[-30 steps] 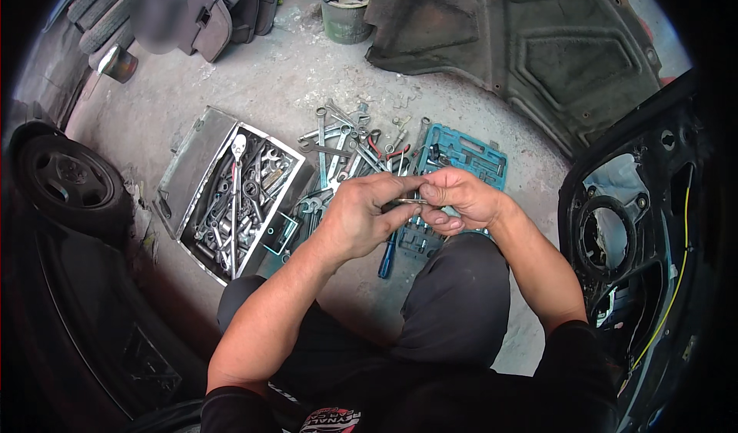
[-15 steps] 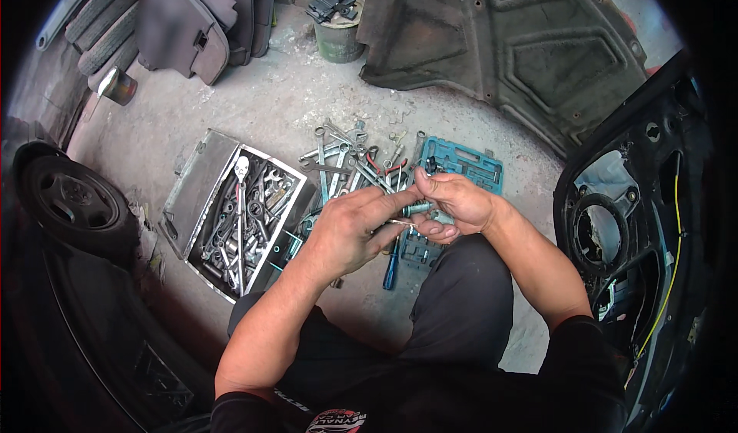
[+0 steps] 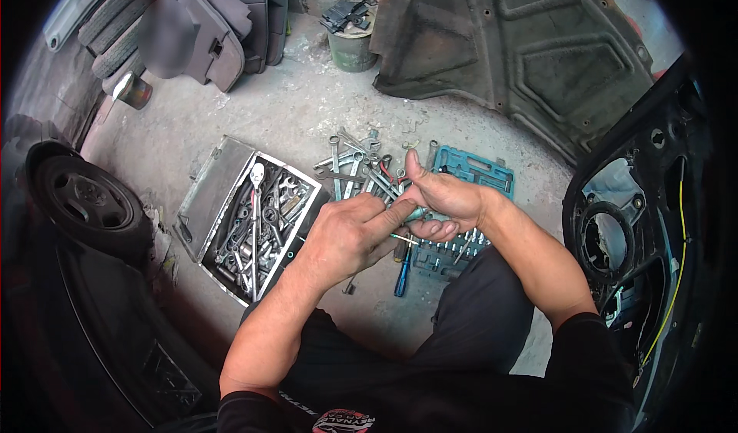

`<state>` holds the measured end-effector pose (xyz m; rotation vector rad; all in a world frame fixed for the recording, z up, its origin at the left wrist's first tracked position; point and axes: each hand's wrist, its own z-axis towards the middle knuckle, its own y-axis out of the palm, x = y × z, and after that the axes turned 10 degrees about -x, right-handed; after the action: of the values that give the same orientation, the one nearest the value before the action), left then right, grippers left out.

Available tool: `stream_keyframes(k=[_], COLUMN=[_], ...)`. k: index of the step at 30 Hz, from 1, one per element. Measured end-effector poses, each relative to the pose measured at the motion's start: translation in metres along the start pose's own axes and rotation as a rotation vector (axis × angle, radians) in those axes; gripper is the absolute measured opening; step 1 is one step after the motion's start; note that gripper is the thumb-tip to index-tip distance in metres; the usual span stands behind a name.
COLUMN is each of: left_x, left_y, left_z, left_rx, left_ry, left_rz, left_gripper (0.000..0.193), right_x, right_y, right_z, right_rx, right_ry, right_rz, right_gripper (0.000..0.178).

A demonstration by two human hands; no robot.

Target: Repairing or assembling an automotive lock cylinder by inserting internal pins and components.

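Note:
My left hand (image 3: 346,237) is closed. Its fingertips press on a small teal-grey metal piece (image 3: 416,214) at my right palm, and a thin light rod (image 3: 403,238) sticks out below them. The piece looks like a socket, but fingers cover most of it. Palm up, my right hand (image 3: 453,202) cups this piece in curled fingers, thumb stretched upward. Under the hands lie a teal socket case (image 3: 496,178) with small bits in it, a blue screwdriver (image 3: 401,279) and a pile of wrenches (image 3: 336,160).
Left of the hands stands an open metal toolbox (image 3: 217,173), filled with sockets and wrenches; a long ratchet (image 3: 255,210) lies across them. A wheel (image 3: 84,198) is at far left, a stripped door panel (image 3: 653,225) at right. Behind are a bucket (image 3: 352,52) and a dark liner (image 3: 492,56).
My right thumb has lifted away from my left fingers and now points up. The rod sits lower under my left hand. The whole view has shifted slightly.

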<state>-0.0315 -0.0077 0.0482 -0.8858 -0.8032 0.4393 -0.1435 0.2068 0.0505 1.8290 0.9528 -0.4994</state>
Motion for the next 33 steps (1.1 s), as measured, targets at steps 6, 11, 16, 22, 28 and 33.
stream_keyframes(k=[6, 11, 16, 22, 28, 33], left_x=[-0.007, -0.013, -0.011, -0.007, -0.009, -0.013], left_y=[0.001, 0.005, -0.001, -0.009, 0.002, 0.001], left_z=[-0.012, -0.019, -0.014, -0.006, -0.005, -0.007], left_rx=[0.0, -0.027, -0.04, -0.108, 0.078, 0.055], left_ry=[-0.338, -0.295, -0.165, -0.137, -0.23, -0.3], left_rz=[-0.5, -0.41, -0.35, -0.277, -0.273, -0.326], left_gripper=[0.041, 0.04, 0.049, 0.039, 0.027, 0.036], right_x=[0.005, 0.011, 0.02, 0.027, 0.022, 0.02], right_y=[0.003, 0.007, 0.006, 0.003, 0.005, 0.011], right_z=[0.027, 0.034, 0.031, 0.034, 0.03, 0.028], right_rx=[-0.09, -0.057, -0.09, -0.21, -0.05, 0.077], right_ry=[-0.039, -0.106, -0.1, -0.162, -0.171, -0.212], right_rz=[0.071, 0.122, 0.056, 0.134, 0.048, -0.006], right_gripper=[0.115, 0.117, 0.113, 0.102, 0.093, 0.085])
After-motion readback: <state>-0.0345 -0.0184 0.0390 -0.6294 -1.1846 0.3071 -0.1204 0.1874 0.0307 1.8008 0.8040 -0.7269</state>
